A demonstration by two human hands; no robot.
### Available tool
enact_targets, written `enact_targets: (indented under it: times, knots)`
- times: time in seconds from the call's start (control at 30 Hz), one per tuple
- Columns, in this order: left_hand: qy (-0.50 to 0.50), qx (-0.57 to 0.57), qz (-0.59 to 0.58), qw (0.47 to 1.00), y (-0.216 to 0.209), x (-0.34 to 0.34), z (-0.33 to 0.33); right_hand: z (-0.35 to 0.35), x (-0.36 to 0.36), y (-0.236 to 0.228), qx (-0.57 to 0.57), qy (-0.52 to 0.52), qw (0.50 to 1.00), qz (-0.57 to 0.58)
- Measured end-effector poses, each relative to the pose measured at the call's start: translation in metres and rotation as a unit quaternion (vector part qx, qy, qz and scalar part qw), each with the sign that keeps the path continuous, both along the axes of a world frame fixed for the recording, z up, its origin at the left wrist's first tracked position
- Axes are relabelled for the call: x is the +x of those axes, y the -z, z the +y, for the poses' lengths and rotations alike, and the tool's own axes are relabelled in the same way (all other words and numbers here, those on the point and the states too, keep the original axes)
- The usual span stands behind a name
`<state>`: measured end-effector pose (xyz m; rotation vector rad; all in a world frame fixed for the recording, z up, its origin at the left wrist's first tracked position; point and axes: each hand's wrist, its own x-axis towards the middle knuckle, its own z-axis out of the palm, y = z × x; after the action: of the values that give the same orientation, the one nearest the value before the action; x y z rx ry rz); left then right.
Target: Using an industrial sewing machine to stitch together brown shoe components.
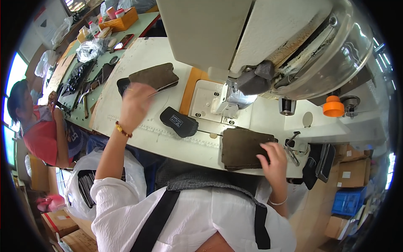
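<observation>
My left hand point(137, 105), smeared by motion, is at the near edge of a stack of dark brown flat pieces point(154, 77) on the left of the white sewing table; its fingers do not show clearly. A black piece point(123, 85) sticks out at that stack's left end. My right hand point(275, 161) rests at the right edge of a second brown stack point(243, 147), thumb and fingers apart. Between the hands lies a rounded black piece point(179, 122) with a small white print. Beyond it stands the presser foot area of a sewing machine point(235, 98).
The machine's large body point(201, 31) overhangs the far side of the table. Black pieces point(321, 164) hang at the table's right end. At far left, a person point(42, 130) sits by a green table point(130, 44). A plastic bag point(136, 168) of dark pieces stands below my left arm.
</observation>
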<state>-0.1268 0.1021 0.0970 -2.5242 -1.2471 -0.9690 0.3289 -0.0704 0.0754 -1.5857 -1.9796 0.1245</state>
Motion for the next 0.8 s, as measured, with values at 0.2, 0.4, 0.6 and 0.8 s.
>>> enact_targets:
  times: [0.2,0.4,0.6,0.8]
  knots:
    - [0.187,-0.176,0.160,0.953,0.000,0.057,-0.036,0.044,-0.021,-0.005,-0.030,-0.100,0.992,-0.067]
    - [0.241,-0.207,0.109,0.942,0.002,0.046,-0.017,0.049,-0.026,-0.010,-0.038,-0.090,0.989,-0.109]
    - [0.097,-0.173,0.099,0.975,0.011,0.060,-0.040,0.054,-0.030,-0.014,-0.039,-0.103,0.988,-0.110]
    - [-0.027,-0.060,0.100,0.993,0.017,0.081,-0.053,0.070,-0.042,-0.008,0.046,-0.105,0.993,-0.026]
